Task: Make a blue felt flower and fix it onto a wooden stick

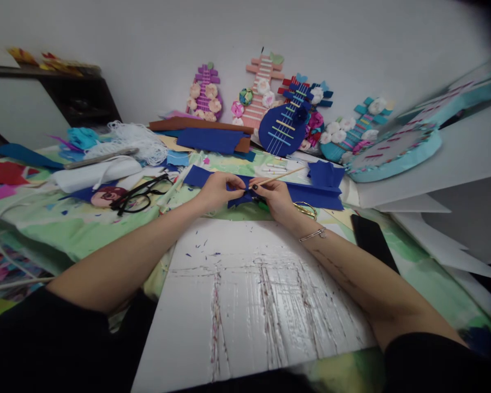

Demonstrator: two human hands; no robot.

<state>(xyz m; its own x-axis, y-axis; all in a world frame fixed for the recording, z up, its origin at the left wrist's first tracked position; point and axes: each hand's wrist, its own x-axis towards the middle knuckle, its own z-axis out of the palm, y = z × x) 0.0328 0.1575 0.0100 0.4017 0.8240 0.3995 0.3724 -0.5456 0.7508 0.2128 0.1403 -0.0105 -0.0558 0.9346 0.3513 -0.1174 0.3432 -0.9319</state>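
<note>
Behind 2 working hands, a row of lute-shaped models (282, 130) is propped against the wall, dark blue strips (315, 195) spread before it on a cloth-covered desk (71, 232). To the left, black-framed glasses (142, 192) and white yarn (126, 143) are seen amid scraps; to the right, gold-coloured loops (309, 209) are partly hidden by the wrist and a black phone (374, 243) is laid flat. A small dark blue piece (239, 202), seemingly folded and half covered by fingers, is held just beyond a streaked white board (249, 305). It is pinched in the grip of the left hand (221, 191); a thin wooden stick (286, 174) is pinched in the right hand (277, 197).
</note>
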